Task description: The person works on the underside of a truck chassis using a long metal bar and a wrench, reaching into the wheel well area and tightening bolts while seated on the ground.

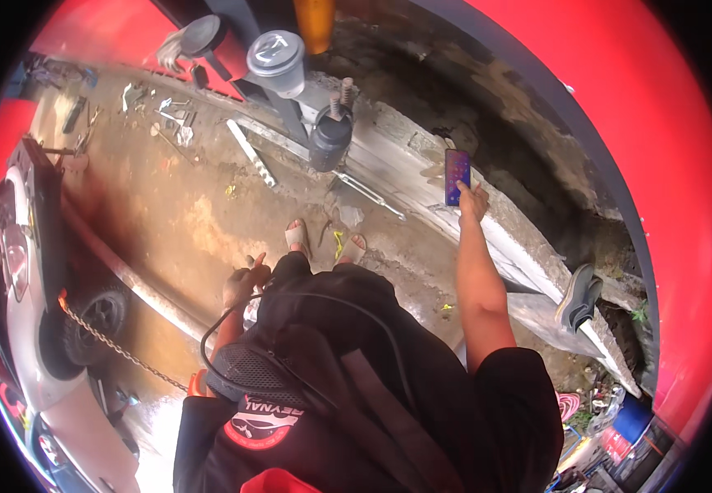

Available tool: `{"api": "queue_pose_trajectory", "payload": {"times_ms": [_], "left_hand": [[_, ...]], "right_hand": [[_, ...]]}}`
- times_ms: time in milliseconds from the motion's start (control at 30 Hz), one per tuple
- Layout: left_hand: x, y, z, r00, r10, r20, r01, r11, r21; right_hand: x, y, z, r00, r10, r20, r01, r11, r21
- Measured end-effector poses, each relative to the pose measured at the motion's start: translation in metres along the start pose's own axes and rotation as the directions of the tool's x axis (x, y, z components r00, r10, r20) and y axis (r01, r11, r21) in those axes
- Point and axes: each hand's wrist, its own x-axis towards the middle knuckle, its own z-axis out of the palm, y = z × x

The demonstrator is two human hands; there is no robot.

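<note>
My right hand (472, 200) is stretched out ahead over the pale concrete ledge (528, 234), closed on a smartphone (458, 172). The thumb lies over the lower part of its lit purple-blue screen, and the other fingers are mostly hidden. Low beside my left thigh is my left hand (241, 283), its visible fingertips apart and nothing plainly held in it. Something pale below that hand is too small to make out. A thin metal rod-like tool (370, 195) rests along the ledge, left of the phone.
A lidded clear cup (276, 62) and a dark cylinder (331, 140) stand on the ledge. Right lies a dark shoe (579, 297). A white slotted bar (251, 152) and scraps lie on the ground. Leftward are a chain (126, 353), a pipe (138, 279) and a vehicle (31, 320).
</note>
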Motion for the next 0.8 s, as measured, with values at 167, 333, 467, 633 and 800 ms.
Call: {"api": "queue_pose_trajectory", "payload": {"times_ms": [167,333,467,633,800], "left_hand": [[-0.003,-0.007,-0.018,0.988,-0.153,0.017,0.153,0.988,0.001],[0.028,-0.041,-0.056,0.971,-0.215,0.101,0.219,0.975,-0.032],[0.063,-0.068,-0.104,0.994,-0.095,0.049,0.097,0.994,-0.046],[0.096,-0.065,-0.193,0.983,-0.183,-0.015,0.179,0.974,-0.136],[0.141,-0.104,-0.193,0.973,-0.23,0.031,0.229,0.925,-0.303]], "right_hand": [[0.013,0.007,0.003,0.999,0.039,-0.007,-0.039,0.999,0.007],[0.017,0.007,-0.007,0.999,0.046,0.017,-0.046,0.998,-0.032],[-0.025,-0.012,-0.005,0.947,0.242,-0.21,-0.206,0.962,0.182],[-0.082,0.046,0.054,0.869,0.286,-0.403,-0.262,0.958,0.113],[-0.074,0.282,0.159,0.974,-0.086,0.208,0.219,0.571,-0.791]]}}
